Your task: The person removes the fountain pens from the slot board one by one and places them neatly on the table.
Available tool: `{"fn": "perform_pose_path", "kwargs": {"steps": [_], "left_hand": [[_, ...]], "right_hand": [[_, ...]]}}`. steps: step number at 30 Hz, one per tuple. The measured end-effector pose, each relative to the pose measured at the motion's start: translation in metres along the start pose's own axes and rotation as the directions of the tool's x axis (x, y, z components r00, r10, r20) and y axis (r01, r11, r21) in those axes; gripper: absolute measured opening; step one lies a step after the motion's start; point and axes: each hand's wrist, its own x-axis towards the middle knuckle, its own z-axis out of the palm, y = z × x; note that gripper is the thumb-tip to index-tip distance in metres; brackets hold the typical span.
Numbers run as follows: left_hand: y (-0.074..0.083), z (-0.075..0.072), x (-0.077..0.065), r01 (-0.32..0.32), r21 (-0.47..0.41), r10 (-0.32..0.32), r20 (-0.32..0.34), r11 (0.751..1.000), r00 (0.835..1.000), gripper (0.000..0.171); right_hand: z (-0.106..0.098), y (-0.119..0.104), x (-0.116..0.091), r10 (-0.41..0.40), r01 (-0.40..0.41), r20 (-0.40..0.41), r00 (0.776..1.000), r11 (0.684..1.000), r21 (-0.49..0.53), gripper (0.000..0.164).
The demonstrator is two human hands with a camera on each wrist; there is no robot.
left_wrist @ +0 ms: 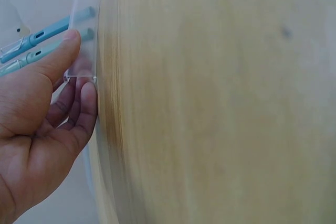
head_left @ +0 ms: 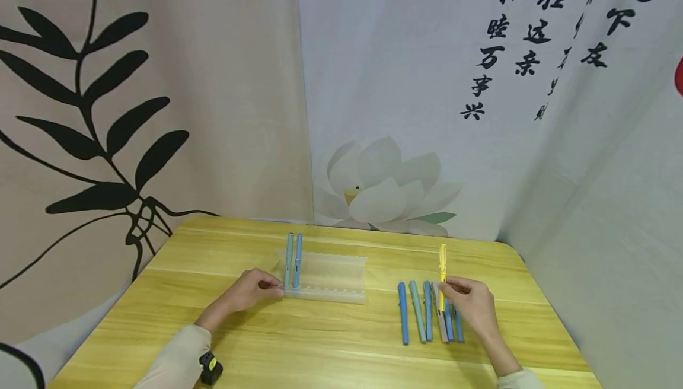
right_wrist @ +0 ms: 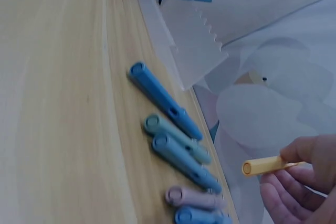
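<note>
A clear plastic pen rack (head_left: 333, 270) with a notched edge stands on the table, two pens in its left end: a green pen (head_left: 289, 260) and a blue pen (head_left: 297, 261). My left hand (head_left: 255, 289) grips the rack's front left corner; in the left wrist view the thumb lies on one side and the curled fingers on the other. Above a row of loose pens, my right hand (head_left: 472, 303) pinches a yellow pen (head_left: 442, 264), held upright. That row includes a dark blue pen (head_left: 403, 313), a green pen (head_left: 418, 312) and a greyish-pink pen (right_wrist: 194, 198).
The wooden table (head_left: 309, 353) ends at a back edge against hanging cloth printed with a lotus (head_left: 395, 193) and dark leaves. A small black device (head_left: 210, 368) is at my left sleeve. Several loose pens lie between the rack and my right hand.
</note>
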Motion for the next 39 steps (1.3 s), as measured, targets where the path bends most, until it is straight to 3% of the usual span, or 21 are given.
{"fn": "perform_pose_path", "kwargs": {"steps": [17, 39], "left_hand": [[-0.003, 0.0, 0.0, -0.007, 0.005, 0.007, 0.001, 1.0, 1.0, 0.017], [-0.002, 0.0, -0.001, -0.009, 0.0, 0.009, -0.001, 1.0, 1.0, 0.015]], "right_hand": [[-0.029, 0.038, -0.004, 0.102, -0.102, 0.01, 0.995, 0.994, -0.028, 0.04], [-0.037, 0.063, -0.012, 0.144, -0.136, 0.049, 0.988, 0.98, -0.145, 0.034]]}}
